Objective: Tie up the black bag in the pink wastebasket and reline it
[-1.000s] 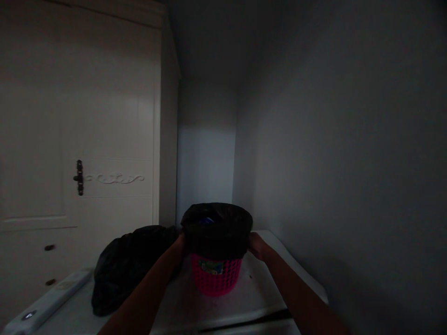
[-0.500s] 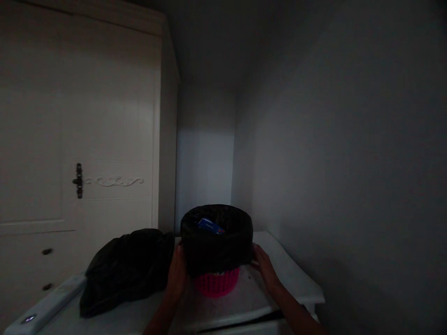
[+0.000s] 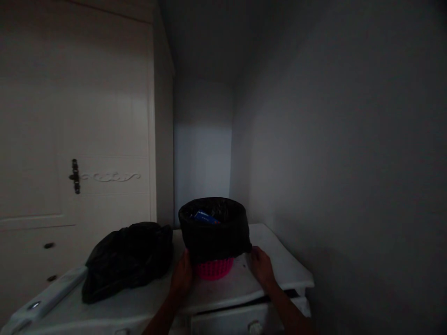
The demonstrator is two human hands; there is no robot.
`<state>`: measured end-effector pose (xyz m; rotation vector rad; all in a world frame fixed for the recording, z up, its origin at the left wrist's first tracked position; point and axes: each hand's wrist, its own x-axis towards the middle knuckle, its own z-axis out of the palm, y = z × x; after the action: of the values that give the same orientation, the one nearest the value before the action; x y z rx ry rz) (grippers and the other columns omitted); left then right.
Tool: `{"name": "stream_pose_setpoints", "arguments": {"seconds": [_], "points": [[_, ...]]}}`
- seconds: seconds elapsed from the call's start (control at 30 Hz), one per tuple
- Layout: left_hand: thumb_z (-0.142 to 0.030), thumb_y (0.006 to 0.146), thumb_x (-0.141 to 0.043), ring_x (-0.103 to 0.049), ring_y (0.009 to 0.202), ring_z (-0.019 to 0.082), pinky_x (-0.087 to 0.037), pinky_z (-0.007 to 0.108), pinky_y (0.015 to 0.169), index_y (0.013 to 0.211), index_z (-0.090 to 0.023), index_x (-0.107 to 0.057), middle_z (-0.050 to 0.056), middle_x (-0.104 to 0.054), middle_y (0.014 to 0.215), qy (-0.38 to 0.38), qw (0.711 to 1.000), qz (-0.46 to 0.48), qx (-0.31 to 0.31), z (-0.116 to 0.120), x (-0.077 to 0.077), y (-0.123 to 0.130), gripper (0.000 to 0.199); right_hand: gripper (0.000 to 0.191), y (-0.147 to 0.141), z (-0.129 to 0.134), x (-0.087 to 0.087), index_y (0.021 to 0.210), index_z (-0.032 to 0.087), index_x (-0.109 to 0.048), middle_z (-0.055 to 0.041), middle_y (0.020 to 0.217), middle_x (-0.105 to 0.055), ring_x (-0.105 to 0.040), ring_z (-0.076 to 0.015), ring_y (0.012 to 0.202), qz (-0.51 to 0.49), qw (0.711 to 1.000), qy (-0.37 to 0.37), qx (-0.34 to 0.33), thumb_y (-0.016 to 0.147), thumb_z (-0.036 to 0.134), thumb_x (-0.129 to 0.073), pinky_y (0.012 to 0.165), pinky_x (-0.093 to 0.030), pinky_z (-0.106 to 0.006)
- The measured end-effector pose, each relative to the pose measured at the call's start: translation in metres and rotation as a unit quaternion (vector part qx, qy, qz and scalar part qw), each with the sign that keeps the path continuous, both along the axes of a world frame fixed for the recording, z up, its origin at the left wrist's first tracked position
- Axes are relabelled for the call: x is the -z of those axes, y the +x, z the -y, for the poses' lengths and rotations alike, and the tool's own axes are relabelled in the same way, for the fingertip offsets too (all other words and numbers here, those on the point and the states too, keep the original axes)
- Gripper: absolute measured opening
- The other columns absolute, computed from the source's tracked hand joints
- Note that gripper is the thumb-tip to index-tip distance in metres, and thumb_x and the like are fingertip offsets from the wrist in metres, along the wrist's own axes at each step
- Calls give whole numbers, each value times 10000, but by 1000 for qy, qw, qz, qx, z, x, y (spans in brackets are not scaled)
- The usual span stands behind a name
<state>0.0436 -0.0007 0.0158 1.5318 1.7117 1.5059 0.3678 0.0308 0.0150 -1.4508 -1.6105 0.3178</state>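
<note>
A pink slatted basket point(image 3: 213, 270) stands on the white dresser top, with a black plastic bag point(image 3: 216, 237) lining it and folded down over its rim. Inside the bag lies a blue packet point(image 3: 206, 217) with pale lettering. My left hand point(image 3: 182, 274) is closed at the lower left edge of the bag, its fingertips partly hidden by the plastic. At the right lower edge my right hand point(image 3: 261, 265) pinches the bag's hem and holds it slightly out from the basket.
Another black bag point(image 3: 129, 260) lies crumpled to the left on the dresser point(image 3: 226, 298). A white long device with a lit spot point(image 3: 35, 305) is at the left edge. A white wardrobe point(image 3: 111, 130) stands behind left; a grey wall point(image 3: 331, 163) rises on the right.
My right hand has shifted to the bag's lower edge and now pinches it. My left hand has moved slightly down the bag's side. The view has tilted a little downward.
</note>
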Motion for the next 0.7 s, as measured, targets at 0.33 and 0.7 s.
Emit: {"name": "stream_pose_setpoints", "arguments": {"seconds": [0.33,0.7], "points": [[-459,1026,-176,-669,1263,347,-467,505,1144,1261,-83,-690,225,-735,1279,-45,997,-62,3,14,-18,9,679,315,-19,13,-16,1040,228,-792,-103,1109,-802,-739,-232,1065,201,975,-90,18,959,293,-494,877,-494,-275],[-516,1039,-83,-607,1349,315,-411,453,1181,1340,-69,-637,237,-675,1383,-72,995,-63,22,13,-15,7,773,395,-18,9,-11,1049,207,-792,-128,1123,-795,-739,-239,1048,195,974,-105,39,1005,293,-409,849,-484,-283]]}}
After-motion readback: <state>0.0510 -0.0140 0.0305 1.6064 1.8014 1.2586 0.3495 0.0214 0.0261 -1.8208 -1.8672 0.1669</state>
